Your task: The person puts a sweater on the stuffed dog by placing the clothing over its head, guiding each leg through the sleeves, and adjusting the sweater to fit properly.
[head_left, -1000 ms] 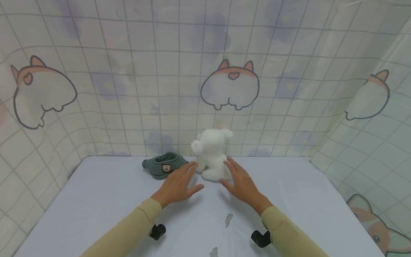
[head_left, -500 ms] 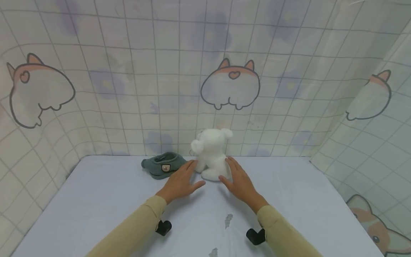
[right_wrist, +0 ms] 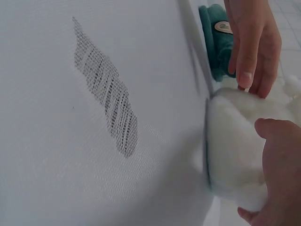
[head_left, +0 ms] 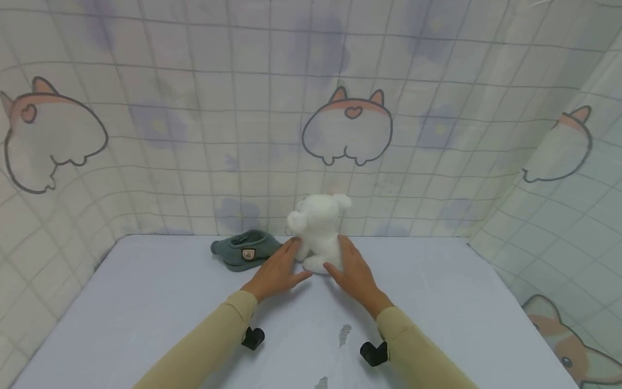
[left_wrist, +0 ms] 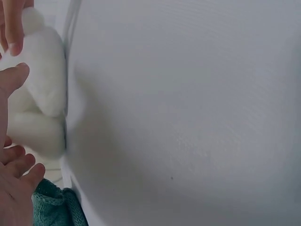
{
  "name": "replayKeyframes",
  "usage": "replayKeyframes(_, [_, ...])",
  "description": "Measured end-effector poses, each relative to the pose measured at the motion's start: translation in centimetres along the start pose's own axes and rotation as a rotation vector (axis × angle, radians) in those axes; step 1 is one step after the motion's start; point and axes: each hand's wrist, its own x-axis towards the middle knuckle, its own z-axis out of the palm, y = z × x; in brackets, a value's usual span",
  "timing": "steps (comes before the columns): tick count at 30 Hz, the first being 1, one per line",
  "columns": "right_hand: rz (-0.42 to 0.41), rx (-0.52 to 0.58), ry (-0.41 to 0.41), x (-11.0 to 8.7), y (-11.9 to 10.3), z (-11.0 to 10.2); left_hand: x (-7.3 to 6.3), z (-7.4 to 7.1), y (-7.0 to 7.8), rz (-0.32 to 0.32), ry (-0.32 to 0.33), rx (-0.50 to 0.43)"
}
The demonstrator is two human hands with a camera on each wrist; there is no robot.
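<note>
A white plush toy (head_left: 318, 219) sits upright at the back of the table, its round head and small ears in the head view. My left hand (head_left: 278, 271) is at its left side, fingers extended and thumb spread toward it. On the other side my right hand (head_left: 357, 276) lies along the toy's body, fingers nearly straight and touching it. Beside the left hand rests a small grey-green cloth garment (head_left: 245, 251) with a badge. In the right wrist view the plush toy (right_wrist: 233, 146) lies between both hands. Whether the left fingertips touch it is hard to tell.
The white tabletop (head_left: 146, 302) has two worn grey patches, one of them a patch (head_left: 344, 335) in front of the hands. A checked curtain (head_left: 243, 108) with cartoon corgi prints hangs behind the table and along both sides.
Both hands have moved inward, closer to the plush toy's sides. The right hand has shifted left against its body. The toy and the garment remain in place on the table.
</note>
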Motion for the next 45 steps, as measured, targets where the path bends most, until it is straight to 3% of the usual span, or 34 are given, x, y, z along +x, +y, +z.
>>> replayKeyframes(9, [0.148,0.032,-0.039,0.7,-1.0,1.0,0.3,0.6,-0.3,-0.052,-0.027,-0.071])
replayKeyframes(18, [0.208,0.047,0.024,1.3,-1.5,1.7,0.6,0.6,0.0,-0.071,-0.032,-0.109])
replayKeyframes(25, [0.236,0.036,0.059,1.8,-1.7,1.7,0.6,0.4,0.1,-0.049,-0.026,-0.097])
replayKeyframes(35, [0.264,0.104,0.04,2.6,-1.5,0.8,0.5,0.3,-0.1,-0.082,-0.046,-0.114])
replayKeyframes(39, [0.301,0.144,0.062,2.6,-1.1,0.8,0.6,0.3,-0.2,-0.11,-0.043,-0.17])
replayKeyframes(45, [0.327,0.222,0.088,2.5,-0.1,1.0,0.8,0.0,-0.3,-0.133,0.015,-0.344])
